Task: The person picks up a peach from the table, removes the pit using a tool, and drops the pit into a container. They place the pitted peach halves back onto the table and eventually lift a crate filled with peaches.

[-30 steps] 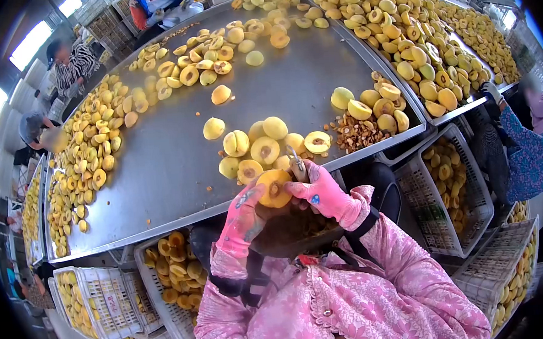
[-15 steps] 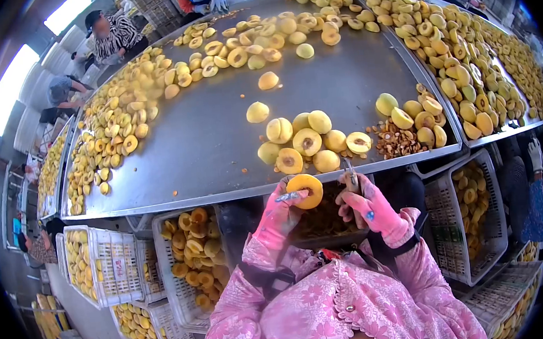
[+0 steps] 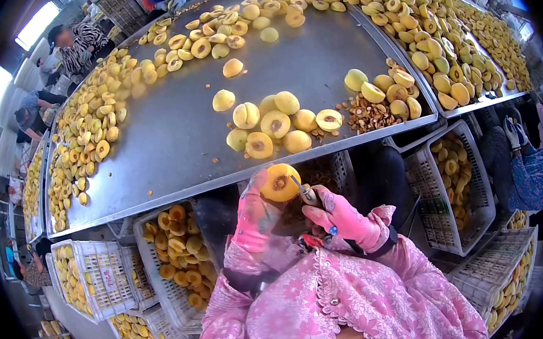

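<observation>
My left hand (image 3: pixel 255 209), in a pink stained glove, holds up a yellow peach half (image 3: pixel 279 183), its cut face with the brown centre turned toward me. In my gloved right hand (image 3: pixel 345 217) is a pitting knife (image 3: pixel 309 196) with a short handle and a thin metal shaft. The shaft's tip is right at the edge of the peach half. Both hands are in front of the table's near edge. Just beyond them, a small group of peach halves (image 3: pixel 275 124) lies on the metal table (image 3: pixel 175 138).
A pile of brown pits (image 3: pixel 371 113) lies at the table's right corner. More peach halves (image 3: pixel 95 128) heap along the left and far sides. Crates of fruit (image 3: pixel 112 278) stand at left, with another crate (image 3: pixel 458 188) at right. A person (image 3: pixel 530 170) sits at right; others work at far left.
The peach half has turned so its cut face shows. My right hand has moved left, bringing the knife from apart to the fruit's edge. The whole view has shifted.
</observation>
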Demonstrator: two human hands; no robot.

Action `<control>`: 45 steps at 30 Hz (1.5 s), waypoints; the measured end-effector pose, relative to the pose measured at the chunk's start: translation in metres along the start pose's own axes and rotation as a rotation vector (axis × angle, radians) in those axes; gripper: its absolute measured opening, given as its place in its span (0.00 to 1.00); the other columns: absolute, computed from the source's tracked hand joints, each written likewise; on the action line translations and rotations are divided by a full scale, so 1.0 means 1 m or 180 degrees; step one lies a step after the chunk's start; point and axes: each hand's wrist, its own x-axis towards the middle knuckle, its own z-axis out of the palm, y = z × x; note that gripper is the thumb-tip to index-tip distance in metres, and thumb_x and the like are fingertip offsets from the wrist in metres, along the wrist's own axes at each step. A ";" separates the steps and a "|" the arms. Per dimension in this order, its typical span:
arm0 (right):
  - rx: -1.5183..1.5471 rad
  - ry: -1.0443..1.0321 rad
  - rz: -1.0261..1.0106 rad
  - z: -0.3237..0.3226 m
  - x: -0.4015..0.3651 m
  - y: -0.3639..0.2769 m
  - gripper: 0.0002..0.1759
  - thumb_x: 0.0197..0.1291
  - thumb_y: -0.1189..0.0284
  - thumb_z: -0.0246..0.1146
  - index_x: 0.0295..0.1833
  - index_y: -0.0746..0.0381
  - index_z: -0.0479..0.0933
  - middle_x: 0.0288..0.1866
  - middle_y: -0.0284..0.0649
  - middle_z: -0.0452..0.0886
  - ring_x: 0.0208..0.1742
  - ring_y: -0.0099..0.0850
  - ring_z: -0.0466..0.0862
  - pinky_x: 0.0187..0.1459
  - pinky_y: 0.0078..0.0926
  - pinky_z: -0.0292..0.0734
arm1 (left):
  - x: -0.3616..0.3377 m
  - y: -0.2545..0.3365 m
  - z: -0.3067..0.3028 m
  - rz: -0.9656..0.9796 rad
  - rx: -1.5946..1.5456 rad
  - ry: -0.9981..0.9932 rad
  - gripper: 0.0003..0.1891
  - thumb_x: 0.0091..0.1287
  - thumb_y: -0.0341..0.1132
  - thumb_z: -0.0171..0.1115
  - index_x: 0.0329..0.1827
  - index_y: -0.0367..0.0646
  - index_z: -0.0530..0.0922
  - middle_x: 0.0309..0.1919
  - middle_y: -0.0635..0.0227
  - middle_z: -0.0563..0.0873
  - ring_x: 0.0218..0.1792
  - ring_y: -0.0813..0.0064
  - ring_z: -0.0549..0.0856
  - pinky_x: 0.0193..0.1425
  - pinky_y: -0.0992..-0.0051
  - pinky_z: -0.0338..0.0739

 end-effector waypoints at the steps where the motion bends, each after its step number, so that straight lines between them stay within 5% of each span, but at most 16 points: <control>1: -0.0201 0.0073 0.0034 0.001 -0.001 -0.001 0.17 0.61 0.70 0.59 0.53 0.65 0.67 0.30 0.40 0.76 0.31 0.29 0.77 0.35 0.29 0.73 | -0.002 0.000 0.002 -0.0041 -0.0082 0.0047 0.19 0.69 0.38 0.53 0.58 0.37 0.70 0.54 0.55 0.77 0.55 0.58 0.78 0.59 0.54 0.74; 11: -0.1121 0.0220 -0.0872 0.007 -0.004 0.002 0.14 0.62 0.70 0.58 0.48 0.65 0.65 0.30 0.52 0.75 0.32 0.49 0.78 0.33 0.36 0.72 | -0.009 -0.009 0.015 0.0352 0.0676 0.0073 0.21 0.70 0.40 0.53 0.60 0.36 0.70 0.51 0.56 0.78 0.52 0.61 0.80 0.57 0.60 0.75; 13: -0.0839 0.0483 -0.0504 0.015 -0.003 -0.003 0.12 0.62 0.70 0.58 0.45 0.65 0.65 0.30 0.52 0.74 0.32 0.50 0.78 0.33 0.37 0.72 | -0.004 -0.014 0.013 0.0566 0.0922 0.0163 0.21 0.70 0.41 0.53 0.59 0.35 0.71 0.51 0.56 0.79 0.51 0.63 0.80 0.57 0.63 0.76; 19: -0.0966 0.0562 -0.0810 0.020 0.004 0.009 0.09 0.65 0.71 0.55 0.45 0.63 0.65 0.31 0.45 0.74 0.29 0.37 0.76 0.34 0.34 0.72 | 0.004 -0.027 0.010 0.0704 0.1050 0.0349 0.19 0.70 0.42 0.54 0.56 0.35 0.73 0.48 0.57 0.81 0.48 0.66 0.82 0.54 0.69 0.77; 25: -0.0794 0.0366 -0.0364 0.019 0.005 0.021 0.05 0.67 0.73 0.51 0.45 0.62 0.66 0.29 0.39 0.73 0.29 0.31 0.73 0.33 0.31 0.71 | 0.008 -0.025 0.011 0.0698 0.1533 0.0505 0.18 0.69 0.40 0.57 0.53 0.35 0.76 0.45 0.59 0.83 0.44 0.70 0.84 0.49 0.73 0.79; 28: -0.1153 0.0333 -0.0366 0.018 0.014 0.031 0.11 0.60 0.73 0.59 0.43 0.64 0.64 0.27 0.51 0.75 0.32 0.56 0.77 0.30 0.38 0.70 | 0.016 -0.019 -0.004 0.0654 0.2054 0.0430 0.16 0.67 0.39 0.59 0.52 0.35 0.77 0.43 0.60 0.84 0.42 0.72 0.84 0.48 0.74 0.79; 31: -0.1537 -0.0015 -0.0193 0.006 0.012 0.015 0.11 0.62 0.71 0.58 0.42 0.63 0.63 0.25 0.52 0.74 0.30 0.55 0.77 0.29 0.38 0.70 | 0.018 -0.021 -0.003 0.0683 0.1951 0.0701 0.14 0.65 0.37 0.63 0.47 0.36 0.80 0.41 0.65 0.85 0.36 0.83 0.81 0.43 0.83 0.74; 33: -0.0647 0.0036 0.0484 0.007 0.018 0.019 0.11 0.62 0.71 0.57 0.42 0.64 0.63 0.25 0.52 0.74 0.29 0.55 0.77 0.28 0.39 0.70 | 0.018 -0.026 -0.001 0.0747 0.1788 0.0876 0.14 0.64 0.37 0.64 0.47 0.37 0.80 0.40 0.67 0.84 0.36 0.83 0.80 0.43 0.83 0.74; 40: -0.0625 0.0273 0.0396 0.015 0.021 0.026 0.12 0.61 0.72 0.57 0.44 0.65 0.62 0.27 0.55 0.74 0.30 0.56 0.77 0.29 0.41 0.71 | 0.027 -0.041 -0.008 0.0986 0.1587 0.1085 0.13 0.64 0.36 0.65 0.47 0.39 0.80 0.37 0.72 0.83 0.35 0.84 0.79 0.40 0.83 0.73; 42: -0.0511 0.0278 0.0604 0.014 0.022 0.024 0.13 0.61 0.72 0.58 0.44 0.65 0.61 0.28 0.57 0.75 0.32 0.57 0.77 0.29 0.42 0.71 | 0.028 -0.044 -0.006 0.1024 0.1454 0.1080 0.12 0.64 0.35 0.64 0.46 0.38 0.80 0.40 0.66 0.84 0.38 0.78 0.82 0.43 0.79 0.77; 45: -0.1471 0.0039 0.0210 0.012 0.021 0.030 0.24 0.48 0.69 0.69 0.45 0.62 0.64 0.27 0.34 0.72 0.27 0.29 0.71 0.33 0.26 0.72 | 0.028 -0.045 -0.008 0.1062 0.1417 0.1134 0.10 0.63 0.36 0.65 0.42 0.39 0.81 0.37 0.67 0.84 0.35 0.79 0.82 0.41 0.80 0.77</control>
